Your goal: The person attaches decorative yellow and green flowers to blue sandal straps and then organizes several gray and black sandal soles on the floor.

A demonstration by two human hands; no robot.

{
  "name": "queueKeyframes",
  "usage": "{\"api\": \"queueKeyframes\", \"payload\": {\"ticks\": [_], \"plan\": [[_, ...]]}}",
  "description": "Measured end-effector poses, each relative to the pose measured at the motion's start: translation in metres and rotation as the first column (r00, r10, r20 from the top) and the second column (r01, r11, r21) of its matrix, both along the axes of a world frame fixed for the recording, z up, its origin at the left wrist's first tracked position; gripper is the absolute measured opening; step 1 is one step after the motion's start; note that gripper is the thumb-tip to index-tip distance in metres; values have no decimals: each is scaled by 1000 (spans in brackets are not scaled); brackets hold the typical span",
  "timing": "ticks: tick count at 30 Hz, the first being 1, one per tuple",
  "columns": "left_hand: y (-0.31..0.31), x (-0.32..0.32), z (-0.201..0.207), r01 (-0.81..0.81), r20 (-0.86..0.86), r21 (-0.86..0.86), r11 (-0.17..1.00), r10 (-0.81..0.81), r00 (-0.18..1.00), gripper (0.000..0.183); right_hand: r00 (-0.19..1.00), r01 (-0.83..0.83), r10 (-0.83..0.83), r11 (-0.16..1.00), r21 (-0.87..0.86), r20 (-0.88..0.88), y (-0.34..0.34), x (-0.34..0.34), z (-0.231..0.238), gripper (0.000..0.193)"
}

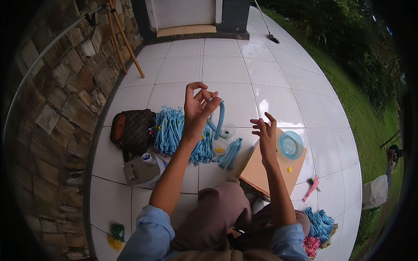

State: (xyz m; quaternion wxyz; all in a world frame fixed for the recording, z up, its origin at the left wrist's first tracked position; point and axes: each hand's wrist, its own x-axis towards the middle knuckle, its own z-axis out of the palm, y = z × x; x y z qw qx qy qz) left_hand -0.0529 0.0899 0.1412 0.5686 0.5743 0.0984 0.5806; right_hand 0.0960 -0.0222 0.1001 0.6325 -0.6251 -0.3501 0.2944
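My left hand (199, 106) is raised in front of me, its thumb and fingers pinched on a light-blue soft strip (222, 114) bent into a loop. The strip's lower end hangs over the floor. My right hand (265, 132) is held up apart from it, fingers spread, with nothing visible in them. Beneath it is a tan box (254, 175) carrying a light-blue bowl (291, 145) and a small yellow piece (289, 169). Behind my left forearm lies a big pile of similar blue strips (169, 132), with a smaller bundle (230, 155) to its right.
Small clear containers (220, 147) stand beside the pile. A brown patterned bag (133, 130) and a grey canister (141, 170) are at the left. Pink strips (311, 188) and another blue bundle (320, 226) lie right. A stone wall (65, 117) borders the tiles.
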Motion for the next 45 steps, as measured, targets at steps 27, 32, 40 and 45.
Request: {"api": "queueKeyframes", "payload": {"ticks": [27, 32, 40, 45], "plan": [[0, 3, -298, -142, -564, -448, 883, -155, 811, 24, 909, 388, -417, 822, -416, 22, 47, -71, -300, 50], [-38, 10, -401, -104, -816, -79, 991, -4, 577, 27, 906, 382, -423, 775, -504, 37, 29, -68, -342, 49], [-30, 41, -416, -84, -969, 23, 996, 43, 242, 31, 911, 378, -409, 780, -499, 50, 32, -56, -366, 46], [-22, 34, -414, -55, -672, -549, 834, -401, 623, 23, 873, 398, -486, 768, -502, -50, 45, -71, -310, 45]]}}
